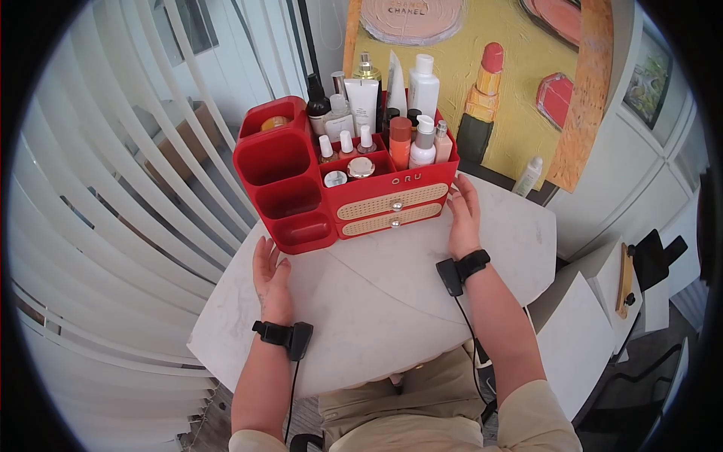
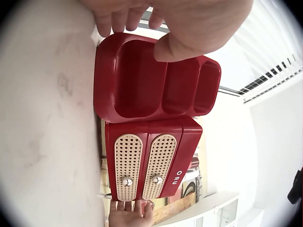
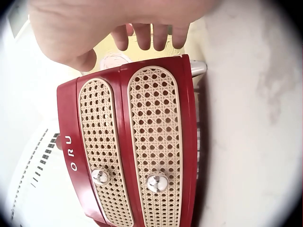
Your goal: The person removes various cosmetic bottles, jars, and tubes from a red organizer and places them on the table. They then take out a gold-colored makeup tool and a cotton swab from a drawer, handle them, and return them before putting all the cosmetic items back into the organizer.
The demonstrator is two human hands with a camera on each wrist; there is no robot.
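A red organizer with two woven-front drawers stands on the marble-look table, filled with bottles, tubes and jars. At its left side is a red unit with stacked open compartments. My left hand is at the lower left corner of that unit, fingers extended; in the left wrist view the thumb of this hand overlaps the compartments. My right hand is beside the organizer's right end, fingers loosely extended. Whether either hand touches the red surfaces, I cannot tell.
A painting with a lipstick stands behind the table, and a small bottle is in front of it at the right. Vertical blinds hang along the left. White furniture stands right of the table.
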